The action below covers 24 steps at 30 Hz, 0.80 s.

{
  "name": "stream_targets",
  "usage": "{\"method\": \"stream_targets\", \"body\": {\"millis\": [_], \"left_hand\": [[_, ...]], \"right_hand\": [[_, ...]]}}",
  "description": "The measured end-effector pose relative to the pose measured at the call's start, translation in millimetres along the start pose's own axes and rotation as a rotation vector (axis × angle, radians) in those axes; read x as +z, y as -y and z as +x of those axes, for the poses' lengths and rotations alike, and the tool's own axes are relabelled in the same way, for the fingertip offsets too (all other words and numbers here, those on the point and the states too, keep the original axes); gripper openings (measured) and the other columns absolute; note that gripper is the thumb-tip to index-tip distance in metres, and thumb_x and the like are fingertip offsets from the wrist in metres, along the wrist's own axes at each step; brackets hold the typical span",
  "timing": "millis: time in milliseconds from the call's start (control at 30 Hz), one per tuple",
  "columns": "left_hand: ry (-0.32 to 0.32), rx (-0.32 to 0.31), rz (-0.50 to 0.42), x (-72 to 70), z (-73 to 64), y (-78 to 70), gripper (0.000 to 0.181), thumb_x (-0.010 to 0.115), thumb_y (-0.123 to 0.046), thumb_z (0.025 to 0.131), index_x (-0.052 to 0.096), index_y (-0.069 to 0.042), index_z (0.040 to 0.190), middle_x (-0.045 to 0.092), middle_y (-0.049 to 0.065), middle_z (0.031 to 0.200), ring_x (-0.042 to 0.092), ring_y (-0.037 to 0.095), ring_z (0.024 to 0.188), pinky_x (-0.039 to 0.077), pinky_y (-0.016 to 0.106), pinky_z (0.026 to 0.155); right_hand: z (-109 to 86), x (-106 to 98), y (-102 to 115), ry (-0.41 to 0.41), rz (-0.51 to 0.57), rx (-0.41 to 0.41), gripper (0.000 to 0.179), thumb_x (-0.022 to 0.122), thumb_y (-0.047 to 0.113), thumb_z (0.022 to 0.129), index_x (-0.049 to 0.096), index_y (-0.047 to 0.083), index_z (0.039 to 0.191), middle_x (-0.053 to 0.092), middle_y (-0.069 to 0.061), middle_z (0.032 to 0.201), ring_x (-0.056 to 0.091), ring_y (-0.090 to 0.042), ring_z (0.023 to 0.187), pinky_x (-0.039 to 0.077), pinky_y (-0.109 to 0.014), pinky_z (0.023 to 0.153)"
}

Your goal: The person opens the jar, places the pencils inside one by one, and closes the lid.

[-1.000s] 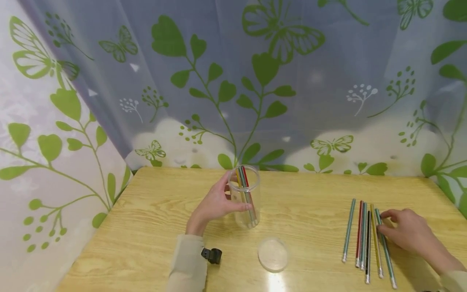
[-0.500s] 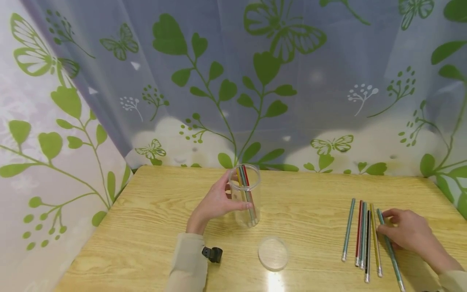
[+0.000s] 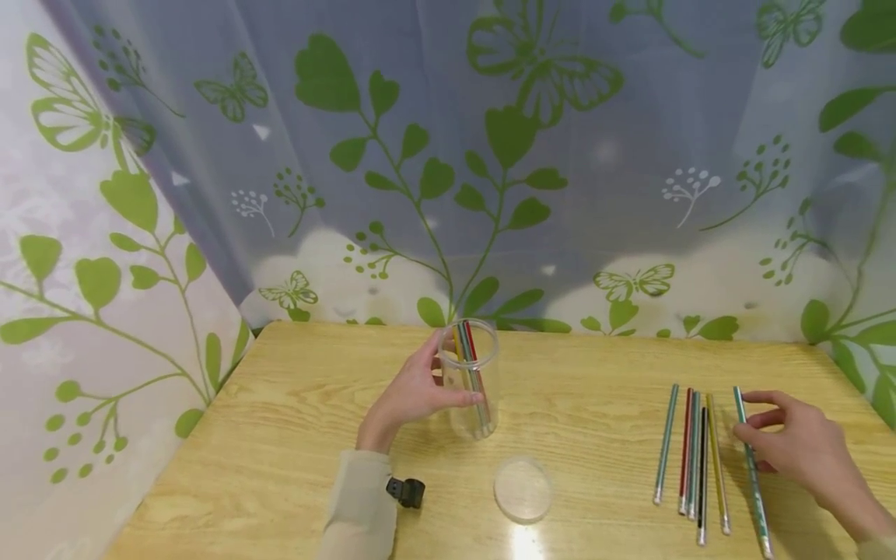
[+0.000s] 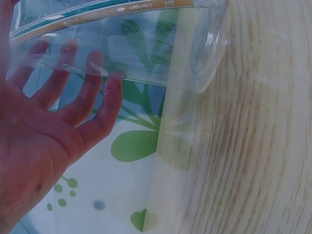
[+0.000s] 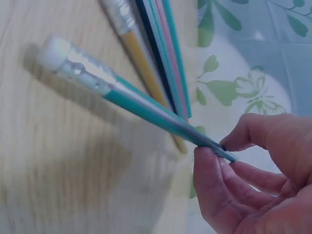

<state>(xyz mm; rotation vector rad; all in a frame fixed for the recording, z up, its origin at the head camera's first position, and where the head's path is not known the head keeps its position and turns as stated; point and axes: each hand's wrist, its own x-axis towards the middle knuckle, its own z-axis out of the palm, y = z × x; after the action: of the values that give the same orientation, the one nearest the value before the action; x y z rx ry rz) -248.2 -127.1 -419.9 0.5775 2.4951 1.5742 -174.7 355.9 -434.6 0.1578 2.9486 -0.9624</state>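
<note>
Left hand's grip (image 3: 413,387) spread wide around a clear plastic cylindrical jar (image 3: 498,346), thumb across the near side. Jar stands mouth up on the pale wood-grain worktop (image 3: 581,404), near its back edge. Inside, leaning together: slim yellow, teal and red pencils (image 3: 471,342) (one shows "HB" lettering in the left wrist view).

Right hand's grip (image 3: 805,443) drawn nearly together, thumb and fingertips pinching a glossy teal pencil with a white eraser (image 3: 757,498) close to its far end; eraser end towards the person. Cannot tell whether that eraser touches the worktop.

Just left of it, side by side, erasers nearest the person: a yellow pencil (image 3: 717,464), a black pencil (image 3: 703,476), a slim teal pencil (image 3: 694,455), a dark red pencil (image 3: 686,451); another teal pencil (image 3: 666,443) slightly apart.

Clear round lid (image 3: 523,490) flat, nearer the person than the jar. Small black device (image 3: 407,491) beside the beige left sleeve (image 3: 360,498).
</note>
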Motion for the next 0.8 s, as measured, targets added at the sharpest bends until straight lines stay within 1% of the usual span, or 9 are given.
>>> {"method": "stream_targets", "body": {"millis": [133, 267, 333, 400, 467, 600, 700, 800], "left_hand": [[0.001, -0.009, 0.002, 0.5, -2.2, 2.2, 0.098, 0.091, -0.033, 0.074, 0.035, -0.043, 0.154, 0.048, 0.002, 0.149, 0.057, 0.026, 0.118, 0.053, 0.042, 0.097], [0.003, -0.010, 0.005, 0.7, -3.2, 3.3, 0.100, 0.091, -0.034, 0.075, 0.033, -0.044, 0.155, 0.046, 0.002, 0.152, 0.057, 0.026, 0.119, 0.053, 0.043, 0.098], [0.003, -0.003, 0.007, 0.8, -3.3, 3.1, 0.100, 0.091, -0.034, 0.075, 0.033, -0.044, 0.155, 0.045, 0.002, 0.154, 0.057, 0.026, 0.119, 0.054, 0.043, 0.098], [0.002, 0.003, 0.011, 0.9, -2.7, 3.0, 0.100, 0.091, -0.034, 0.075, 0.032, -0.044, 0.155, 0.045, 0.002, 0.154, 0.057, 0.026, 0.119, 0.054, 0.043, 0.097], [0.001, 0.008, 0.013, 0.9, -2.2, 2.7, 0.100, 0.091, -0.034, 0.075, 0.032, -0.044, 0.156, 0.045, 0.001, 0.153, 0.058, 0.026, 0.118, 0.054, 0.043, 0.097], [0.004, 0.007, 0.017, 0.7, -1.0, 2.8, 0.100, 0.091, -0.034, 0.075, 0.032, -0.044, 0.155, 0.046, 0.000, 0.151, 0.058, 0.025, 0.118, 0.053, 0.042, 0.097], [0.008, 0.010, 0.017, 0.5, -0.7, 2.5, 0.099, 0.090, -0.034, 0.075, 0.033, -0.043, 0.155, 0.048, 0.001, 0.150, 0.058, 0.025, 0.118, 0.054, 0.042, 0.097], [0.008, 0.014, 0.016, 0.6, -0.2, 2.2, 0.098, 0.090, -0.033, 0.075, 0.034, -0.042, 0.155, 0.049, 0.002, 0.149, 0.058, 0.026, 0.117, 0.054, 0.042, 0.097]], "right_hand": [[-4.7, -2, 9, -0.039, 0.053, 0.021, 0.061, 0.063, 0.017, 0.097, 0.039, -0.014, 0.144, 0.070, -0.030, 0.102, 0.071, -0.016, 0.062, 0.061, -0.033, 0.055], [-9.5, -6, 21, -0.102, 0.095, 0.034, 0.065, 0.065, 0.014, 0.095, 0.036, -0.011, 0.148, 0.070, -0.027, 0.103, 0.068, -0.004, 0.065, 0.061, -0.033, 0.056], [-11.8, -8, 26, -0.133, 0.115, 0.027, 0.067, 0.066, 0.013, 0.095, 0.035, -0.009, 0.150, 0.070, -0.024, 0.100, 0.066, 0.001, 0.064, 0.061, -0.033, 0.056], [-14.0, -11, 30, -0.159, 0.144, 0.019, 0.069, 0.066, 0.012, 0.096, 0.032, -0.008, 0.153, 0.070, -0.017, 0.096, 0.064, 0.005, 0.063, 0.061, -0.033, 0.056], [-15.4, -13, 33, -0.174, 0.179, 0.018, 0.072, 0.066, 0.012, 0.096, 0.029, -0.006, 0.155, 0.068, -0.006, 0.092, 0.064, 0.006, 0.064, 0.061, -0.033, 0.056], [-18.4, -14, 38, -0.205, 0.244, 0.012, 0.076, 0.066, 0.009, 0.095, 0.026, -0.001, 0.159, 0.061, 0.012, 0.088, 0.064, 0.005, 0.065, 0.062, -0.033, 0.056], [-20.8, -14, 39, -0.233, 0.299, -0.004, 0.074, 0.065, 0.005, 0.094, 0.030, 0.008, 0.160, 0.057, 0.021, 0.084, 0.065, 0.004, 0.065, 0.061, -0.032, 0.056], [-23.1, -15, 42, -0.263, 0.358, -0.028, 0.072, 0.064, 0.003, 0.094, 0.036, 0.022, 0.158, 0.055, 0.026, 0.084, 0.066, 0.002, 0.065, 0.061, -0.031, 0.055]]}}
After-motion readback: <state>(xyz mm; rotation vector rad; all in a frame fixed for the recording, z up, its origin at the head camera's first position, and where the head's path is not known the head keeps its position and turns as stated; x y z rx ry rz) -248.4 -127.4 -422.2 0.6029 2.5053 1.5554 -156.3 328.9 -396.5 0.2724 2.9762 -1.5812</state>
